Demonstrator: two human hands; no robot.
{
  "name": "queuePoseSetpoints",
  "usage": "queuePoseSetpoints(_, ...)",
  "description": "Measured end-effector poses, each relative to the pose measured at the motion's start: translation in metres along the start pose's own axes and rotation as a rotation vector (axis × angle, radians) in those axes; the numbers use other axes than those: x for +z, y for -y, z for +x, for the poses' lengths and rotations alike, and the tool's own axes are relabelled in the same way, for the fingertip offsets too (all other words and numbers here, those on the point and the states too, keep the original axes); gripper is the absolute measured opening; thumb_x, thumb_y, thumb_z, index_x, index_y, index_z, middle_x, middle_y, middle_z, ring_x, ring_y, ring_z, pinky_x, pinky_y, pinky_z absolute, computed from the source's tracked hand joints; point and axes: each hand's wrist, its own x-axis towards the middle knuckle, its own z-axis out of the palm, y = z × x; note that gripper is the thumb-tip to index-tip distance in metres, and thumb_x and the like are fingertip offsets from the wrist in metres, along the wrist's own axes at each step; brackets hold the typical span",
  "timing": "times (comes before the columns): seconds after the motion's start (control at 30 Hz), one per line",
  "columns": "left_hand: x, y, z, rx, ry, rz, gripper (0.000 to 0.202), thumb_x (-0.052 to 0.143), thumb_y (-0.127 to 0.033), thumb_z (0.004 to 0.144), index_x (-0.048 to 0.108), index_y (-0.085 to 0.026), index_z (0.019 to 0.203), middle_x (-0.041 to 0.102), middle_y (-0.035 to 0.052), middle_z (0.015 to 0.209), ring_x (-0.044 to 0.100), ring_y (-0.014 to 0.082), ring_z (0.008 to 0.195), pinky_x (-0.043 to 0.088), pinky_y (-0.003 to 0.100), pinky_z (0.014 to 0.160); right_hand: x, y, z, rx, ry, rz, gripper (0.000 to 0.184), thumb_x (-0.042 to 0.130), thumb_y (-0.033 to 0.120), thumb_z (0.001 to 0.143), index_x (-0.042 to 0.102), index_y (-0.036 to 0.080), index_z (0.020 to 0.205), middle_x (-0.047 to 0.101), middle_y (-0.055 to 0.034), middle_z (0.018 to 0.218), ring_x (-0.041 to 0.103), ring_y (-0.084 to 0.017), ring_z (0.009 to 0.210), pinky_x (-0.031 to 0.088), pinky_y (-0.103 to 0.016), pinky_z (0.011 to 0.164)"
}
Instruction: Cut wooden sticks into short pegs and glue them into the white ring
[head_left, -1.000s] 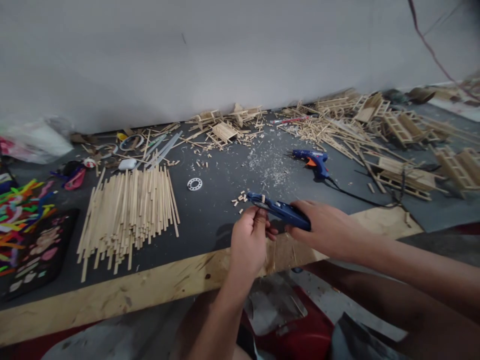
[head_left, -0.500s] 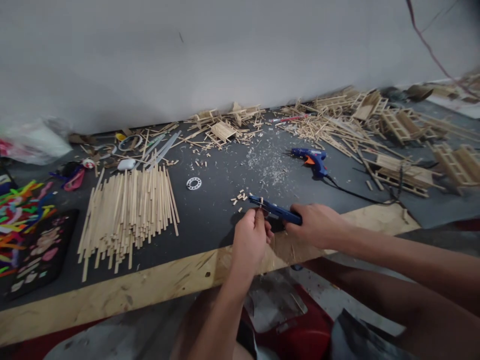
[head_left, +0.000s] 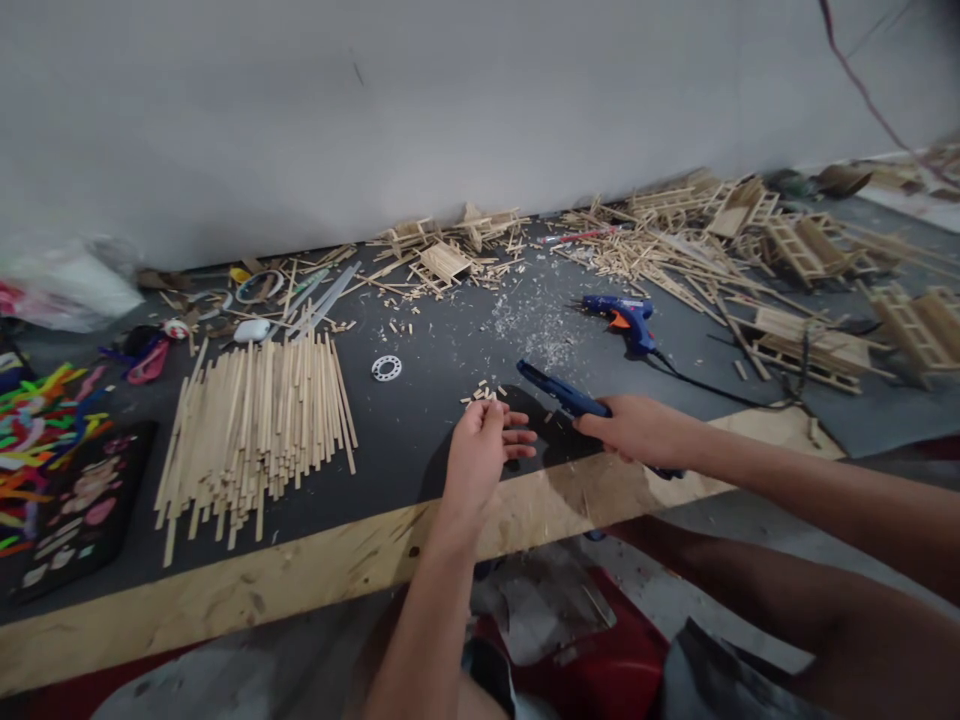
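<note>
The left hand (head_left: 480,445) hovers over the front edge of the worktop (head_left: 405,430), palm turned toward the right hand (head_left: 637,430). Its thumb and forefinger come close together while the other fingers spread loosely; whether a bit of wood sits in that pinch cannot be told. The small pieces (head_left: 482,391) lie just beyond those fingertips, toward the worktop's back edge, so the left hand is clearly the nearer one.

The right hand is closed around the handles of the blue tool (head_left: 559,388), near the same front edge. The tool's long axis slants from the front edge toward the back left, its tip ending just right of the small pieces and apart from the left hand's fingers. Whether its blades are parted is too small to tell.

The sticks (head_left: 259,430) lie left of the left hand, well apart from it, mostly running front to back. The glue gun (head_left: 626,318) lies beyond the right hand, nearer the back edge.
</note>
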Motion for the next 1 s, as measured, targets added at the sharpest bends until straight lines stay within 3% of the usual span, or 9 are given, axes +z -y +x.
queuePoseSetpoints(0.13, -0.004, -0.002, 0.002, 0.084, -0.062, 0.042, 0.016, 0.049, -0.029, 0.085, 0.055, -0.015, 0.087, 0.057, 0.0034, 0.077, 0.059, 0.0109, 0.055, 0.049, 0.023, 0.044, -0.008, 0.004, -0.003, -0.024, -0.017, 0.041, 0.040, 0.037, 0.051, 0.082, 0.059, 0.019, 0.072, 0.064, -0.0056, 0.065, 0.058, -0.017, 0.056, 0.034, -0.026, 0.049)
queuePoseSetpoints(0.37, -0.002, 0.003, -0.002, 0.211, 0.094, -0.014, 0.024, 0.057, -0.037, 0.080, 0.060, -0.013, 0.083, 0.056, 0.0002, 0.065, 0.057, 0.0105, 0.056, 0.051, 0.023, 0.049, -0.011, 0.021, -0.031, -0.137, -0.128, -0.121, 0.031, 0.044, 0.050, 0.078, 0.059, 0.023, 0.085, 0.064, -0.0032, 0.073, 0.057, -0.019, 0.063, 0.032, -0.027, 0.053)
queuePoseSetpoints(0.7, -0.008, -0.004, -0.007, 0.229, 0.184, 0.083, 0.026, 0.056, -0.039, 0.080, 0.058, -0.014, 0.072, 0.055, -0.0013, 0.058, 0.059, 0.0122, 0.054, 0.052, 0.025, 0.052, -0.011, 0.020, -0.041, -0.227, -0.171, -0.200, 0.036, 0.045, 0.048, 0.079, 0.060, 0.023, 0.100, 0.066, -0.0038, 0.083, 0.059, -0.020, 0.072, 0.032, -0.028, 0.057)
queuePoseSetpoints(1.0, -0.008, -0.007, -0.011, 0.198, 0.172, 0.110, 0.019, 0.054, -0.032, 0.079, 0.058, -0.015, 0.073, 0.054, -0.0020, 0.056, 0.058, 0.0120, 0.050, 0.050, 0.025, 0.050, -0.009, 0.024, -0.042, -0.216, -0.217, -0.288, 0.037, 0.047, 0.046, 0.078, 0.058, 0.022, 0.105, 0.066, -0.0060, 0.089, 0.060, -0.023, 0.076, 0.031, -0.029, 0.059)
